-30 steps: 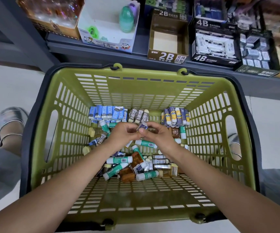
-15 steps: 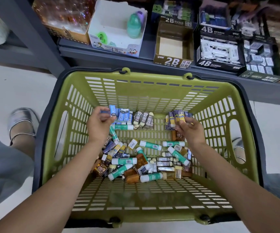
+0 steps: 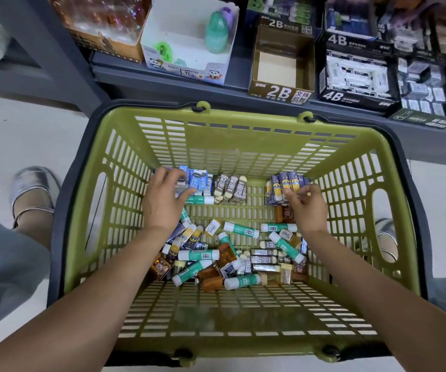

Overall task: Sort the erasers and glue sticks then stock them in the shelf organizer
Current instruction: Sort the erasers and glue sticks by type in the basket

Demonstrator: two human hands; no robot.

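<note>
basket (image 3: 243, 146): my biggest piece, stiff slotted green plastic with high walls; I judge it light and steady on the floor, and its sloping sides crowd my wrists near the far wall.
shelf (image 3: 232, 96): just beyond the basket's far rim, with a 2B carton (image 3: 281, 68) standing open and bare inside; to me that looks like the roomiest slot for stocking.
loose pile (image 3: 232, 259): mixed erasers and glue sticks heaped mid-floor of the basket, overlapping; the bare floor nearer me gives free room to spread them.
glue sticks (image 3: 240, 229): smooth teal-and-white tubes, light, hard and likely to roll; I would take each across its barrel, not by the cap.
blue erasers (image 3: 199, 179): small sleeved blocks standing in a row against the far wall, light and slightly yielding; best pinched by the long sides.
purple erasers (image 3: 287, 185): a similar row at far right, just beside the right wall.
left hand (image 3: 163, 202): fingers loosely spread over the blue row, touching it, gripping nothing I can see.
right hand (image 3: 307, 204): fingertips drawn together at the purple row; whether they pinch one, I cannot tell.
</note>
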